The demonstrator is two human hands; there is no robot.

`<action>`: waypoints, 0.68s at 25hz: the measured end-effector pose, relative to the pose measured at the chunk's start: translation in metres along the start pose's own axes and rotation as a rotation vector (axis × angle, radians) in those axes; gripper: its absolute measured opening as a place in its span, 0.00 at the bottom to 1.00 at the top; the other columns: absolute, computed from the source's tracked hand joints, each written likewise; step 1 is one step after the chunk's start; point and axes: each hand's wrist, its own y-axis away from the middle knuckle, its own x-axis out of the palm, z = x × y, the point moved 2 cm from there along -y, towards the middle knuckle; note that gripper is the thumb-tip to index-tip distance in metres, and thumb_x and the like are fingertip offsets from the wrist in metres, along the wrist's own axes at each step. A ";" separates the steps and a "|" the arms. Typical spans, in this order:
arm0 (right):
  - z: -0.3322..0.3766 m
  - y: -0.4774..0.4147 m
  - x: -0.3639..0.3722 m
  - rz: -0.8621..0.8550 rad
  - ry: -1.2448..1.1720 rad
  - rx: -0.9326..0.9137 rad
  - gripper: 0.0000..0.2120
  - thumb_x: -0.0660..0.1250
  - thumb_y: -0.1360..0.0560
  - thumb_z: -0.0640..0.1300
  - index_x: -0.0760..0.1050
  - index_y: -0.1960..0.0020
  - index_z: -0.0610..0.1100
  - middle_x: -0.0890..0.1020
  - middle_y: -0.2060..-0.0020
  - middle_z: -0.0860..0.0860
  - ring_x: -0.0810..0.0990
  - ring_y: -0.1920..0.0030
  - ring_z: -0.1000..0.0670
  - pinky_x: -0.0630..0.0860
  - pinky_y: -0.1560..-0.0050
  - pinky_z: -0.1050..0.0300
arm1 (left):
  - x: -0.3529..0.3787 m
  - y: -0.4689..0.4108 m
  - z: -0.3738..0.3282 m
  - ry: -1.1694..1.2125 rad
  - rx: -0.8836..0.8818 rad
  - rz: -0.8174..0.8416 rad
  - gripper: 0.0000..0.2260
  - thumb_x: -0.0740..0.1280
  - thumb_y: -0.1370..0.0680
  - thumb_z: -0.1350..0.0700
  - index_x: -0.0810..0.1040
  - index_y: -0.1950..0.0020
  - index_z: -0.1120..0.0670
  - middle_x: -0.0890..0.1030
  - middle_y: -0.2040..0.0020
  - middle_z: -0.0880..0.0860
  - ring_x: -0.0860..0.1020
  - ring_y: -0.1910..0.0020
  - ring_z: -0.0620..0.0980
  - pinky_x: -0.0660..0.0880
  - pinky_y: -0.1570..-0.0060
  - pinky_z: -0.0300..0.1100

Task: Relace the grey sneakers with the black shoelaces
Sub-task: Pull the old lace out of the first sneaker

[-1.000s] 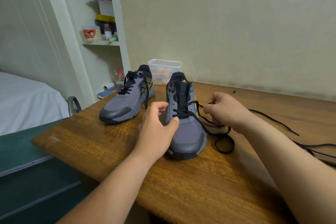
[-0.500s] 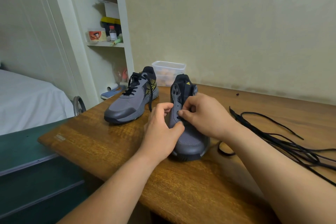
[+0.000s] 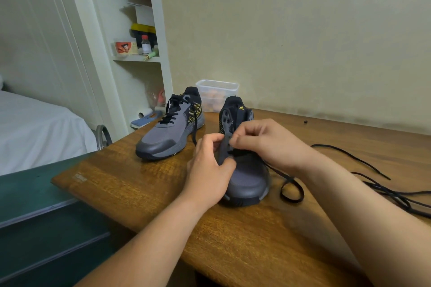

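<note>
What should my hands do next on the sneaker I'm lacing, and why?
Probably draw the lace through the eyelet the right hand is pinching at, while the left hand steadies the near sneaker. Its upper eyelets look empty, and slack shoelace loops on the table.

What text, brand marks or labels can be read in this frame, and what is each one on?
No words can be read.
Yellow three-stripe logo on the tongue of the near sneaker: a brand mark only, its lettering too small to read.
Pale stamp on the corner of the wooden table: blurred, unreadable.
White label on the red-capped bottle on the shelf: too small.
Orange cartoon picture on the box beside it: no text legible.
</note>
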 end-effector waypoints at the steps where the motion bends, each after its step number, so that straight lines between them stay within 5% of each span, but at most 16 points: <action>1: 0.002 0.004 -0.006 0.082 -0.102 0.000 0.08 0.70 0.21 0.37 0.80 0.57 0.34 0.80 0.65 0.44 0.77 0.62 0.53 0.73 0.57 0.60 | 0.000 -0.001 0.001 0.021 -0.001 -0.004 0.21 0.71 0.21 0.54 0.70 0.32 0.39 0.72 0.37 0.38 0.73 0.34 0.41 0.73 0.31 0.51; 3: 0.003 0.011 -0.015 0.185 -0.086 0.019 0.14 0.67 0.20 0.37 0.78 0.64 0.37 0.74 0.70 0.48 0.70 0.67 0.54 0.67 0.63 0.63 | 0.001 -0.002 0.002 0.037 0.007 -0.001 0.21 0.71 0.22 0.54 0.71 0.32 0.39 0.73 0.37 0.36 0.73 0.34 0.38 0.73 0.30 0.50; 5: -0.012 0.007 -0.020 0.022 -0.057 0.065 0.17 0.67 0.17 0.46 0.77 0.64 0.41 0.70 0.72 0.49 0.65 0.69 0.50 0.64 0.64 0.57 | 0.000 -0.003 0.003 0.048 0.017 0.001 0.20 0.71 0.21 0.53 0.71 0.33 0.38 0.74 0.37 0.36 0.72 0.34 0.36 0.73 0.31 0.47; 7: -0.030 -0.001 -0.027 -0.280 -0.071 0.137 0.13 0.66 0.16 0.50 0.79 0.53 0.42 0.74 0.71 0.50 0.69 0.70 0.50 0.68 0.63 0.52 | -0.001 -0.002 0.002 0.049 0.026 0.013 0.19 0.72 0.21 0.52 0.71 0.35 0.37 0.74 0.37 0.36 0.72 0.35 0.34 0.72 0.35 0.42; 9: -0.041 -0.004 -0.026 -0.399 0.004 0.086 0.05 0.65 0.16 0.49 0.77 0.42 0.52 0.79 0.65 0.47 0.75 0.67 0.48 0.73 0.61 0.49 | -0.003 -0.002 -0.001 0.042 -0.008 0.030 0.14 0.70 0.20 0.51 0.72 0.39 0.37 0.76 0.39 0.39 0.73 0.36 0.36 0.72 0.40 0.41; 11: -0.047 -0.003 -0.022 -0.313 0.164 -0.070 0.16 0.63 0.15 0.45 0.74 0.32 0.61 0.79 0.59 0.45 0.77 0.60 0.48 0.75 0.56 0.51 | -0.007 -0.006 -0.014 0.076 -0.070 0.003 0.02 0.65 0.16 0.49 0.75 0.44 0.43 0.79 0.44 0.46 0.77 0.41 0.45 0.74 0.45 0.46; 14: -0.051 -0.002 -0.022 -0.210 0.377 -0.159 0.25 0.57 0.15 0.39 0.71 0.27 0.64 0.76 0.52 0.50 0.76 0.50 0.53 0.76 0.45 0.52 | -0.017 -0.033 -0.038 -0.171 -0.082 0.110 0.22 0.60 0.15 0.38 0.73 0.55 0.56 0.77 0.58 0.53 0.77 0.57 0.53 0.72 0.56 0.50; 17: -0.050 -0.003 -0.024 -0.224 0.447 -0.173 0.25 0.56 0.16 0.38 0.73 0.30 0.64 0.74 0.51 0.53 0.78 0.50 0.52 0.78 0.46 0.48 | -0.025 -0.056 -0.054 -0.518 -0.068 0.391 0.19 0.67 0.17 0.40 0.69 0.60 0.51 0.69 0.65 0.51 0.68 0.65 0.50 0.61 0.64 0.46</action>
